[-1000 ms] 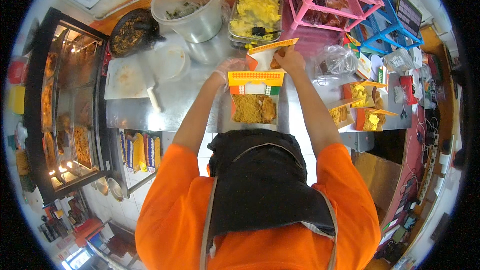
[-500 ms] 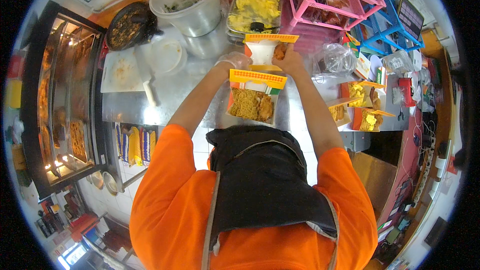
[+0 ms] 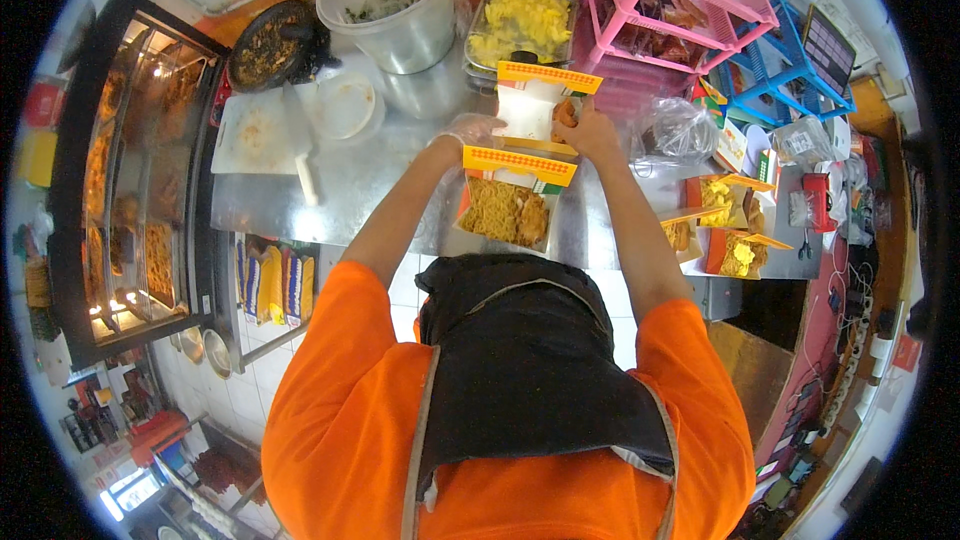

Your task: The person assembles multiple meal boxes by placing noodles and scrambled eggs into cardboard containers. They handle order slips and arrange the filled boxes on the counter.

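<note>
A food box (image 3: 522, 110) with a white inside and an orange-yellow patterned lid stands open on the steel table. My left hand (image 3: 470, 128), in a clear plastic glove, reaches its fingers to the box's left side. At the box's right end is a piece of fried chicken (image 3: 564, 118), with the fingers of my right hand (image 3: 597, 134) closed at its right side; the fingertips are partly hidden. Nearer to me, a second box (image 3: 518, 166) holds yellow noodles (image 3: 492, 211) and a piece of fried chicken (image 3: 532, 218).
Left are a white cutting board (image 3: 252, 135), a knife (image 3: 306, 178) and a stone mortar (image 3: 268, 45). Behind stand a clear bucket (image 3: 400, 35) and a tray of yellow food (image 3: 522, 25). Right are a pink rack (image 3: 625, 10), a plastic bag (image 3: 680, 130) and several filled boxes (image 3: 738, 256).
The view has shifted slightly. My left fingers have loosened and straightened beside the far box. My right hand stays at the chicken, a finger now reaching further up beside it.
</note>
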Motion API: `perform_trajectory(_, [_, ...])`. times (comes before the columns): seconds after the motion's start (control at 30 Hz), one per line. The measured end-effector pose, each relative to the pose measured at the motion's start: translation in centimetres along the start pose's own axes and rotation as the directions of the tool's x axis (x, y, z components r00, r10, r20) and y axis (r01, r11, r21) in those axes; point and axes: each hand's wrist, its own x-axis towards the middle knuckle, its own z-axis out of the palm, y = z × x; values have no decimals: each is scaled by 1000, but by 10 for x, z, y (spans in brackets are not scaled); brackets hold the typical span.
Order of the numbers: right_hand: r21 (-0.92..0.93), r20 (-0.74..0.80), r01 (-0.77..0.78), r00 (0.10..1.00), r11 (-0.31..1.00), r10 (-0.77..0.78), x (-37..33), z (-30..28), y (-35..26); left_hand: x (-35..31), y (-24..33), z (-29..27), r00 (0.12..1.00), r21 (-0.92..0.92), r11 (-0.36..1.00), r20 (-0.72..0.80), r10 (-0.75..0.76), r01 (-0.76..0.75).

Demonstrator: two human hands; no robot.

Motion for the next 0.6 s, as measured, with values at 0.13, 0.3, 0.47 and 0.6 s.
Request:
perform_trajectory(0.13, [310,-345,86,938,947,28,-20,6,5,-9,-13,1,912,-89,909,-94,400,-408])
perform_trajectory(0.3, [599,-518,253,846,760,126,-111,35,30,-72,-72,10,778,-48,910,-538,324,-412])
perform_trajectory(0.47, [645,-67,5,997,764,50,-178,71,37,-150,-74,68,949,4,1000,-315,-19,21])
perform_trajectory(0.6, [607,44,45,995,794,-90,-174,74,34,-163,-47,90,953,-87,996,-302,-36,11])
